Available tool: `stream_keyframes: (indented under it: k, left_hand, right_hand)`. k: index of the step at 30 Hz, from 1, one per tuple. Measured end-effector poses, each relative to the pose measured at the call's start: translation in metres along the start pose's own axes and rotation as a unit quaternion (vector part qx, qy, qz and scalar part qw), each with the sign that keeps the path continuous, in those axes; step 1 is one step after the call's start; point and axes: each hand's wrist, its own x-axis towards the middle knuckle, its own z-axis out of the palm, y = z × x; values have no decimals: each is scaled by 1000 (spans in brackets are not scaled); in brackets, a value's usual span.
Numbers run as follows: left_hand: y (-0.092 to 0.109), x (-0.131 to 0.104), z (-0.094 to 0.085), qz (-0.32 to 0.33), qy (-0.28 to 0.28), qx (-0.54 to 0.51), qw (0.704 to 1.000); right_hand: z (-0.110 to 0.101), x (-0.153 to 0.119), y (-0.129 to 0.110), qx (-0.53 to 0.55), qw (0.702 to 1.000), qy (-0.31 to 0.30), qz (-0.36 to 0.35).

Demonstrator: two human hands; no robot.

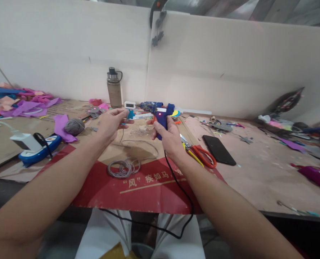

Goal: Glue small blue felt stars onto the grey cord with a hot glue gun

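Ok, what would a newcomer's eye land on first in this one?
Probably the dark-blue glue gun, held up in the right hand near the middle of the view. Just left of its nozzle end, the left hand pinches a small bright-blue star-like piece. Below, red-and-tan printed cardboard stands out in the lower middle, with a loose coil of grey cord on it.

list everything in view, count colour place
glue gun: 1, blue, right hand
small piece: 1, teal, left hand
bottle: 1, brownish, by wall
display: 1, white, beside bottle
yarn ball: 1, grey, left
cord coil: 1, grey, centre
sheet: 1, red-tan, under coil
scissors: 1, red handles, right
phone: 1, black, right
power strip: 1, blue-white, left
adapter: 1, white, on strip
scraps: many, mixed, left
other oddments: many, mixed, right
left hand: 1, bare, centre
right hand: 1, bare, centre
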Motion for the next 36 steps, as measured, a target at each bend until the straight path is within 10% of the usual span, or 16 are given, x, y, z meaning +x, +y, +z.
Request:
stream_keyframes:
  k: [5,10,16,22,27,36]
  left_hand:
    - [-7,5,-6,190,80,215,955]
    - [-6,2,-5,314,60,338,885]
    - [-5,-4,-2,385,28,380,840]
    - [-6,-10,2,406,4,374,834]
    - [-3,-17,9,378,-5,388,841]
    - [-5,-23,18,310,17,334,890]
  right_hand:
    - [-14,17,20,-18,988,84,127]
    - [-30,27,37,-276,925,10,261]
    - [-39,24,25,-512,846,-8,146]
    - [7,11,-2,-166,986,28,1]
    - [41,5,-1,109,990,-9,86]
    - [27,7,-3,-40,998,33,19]
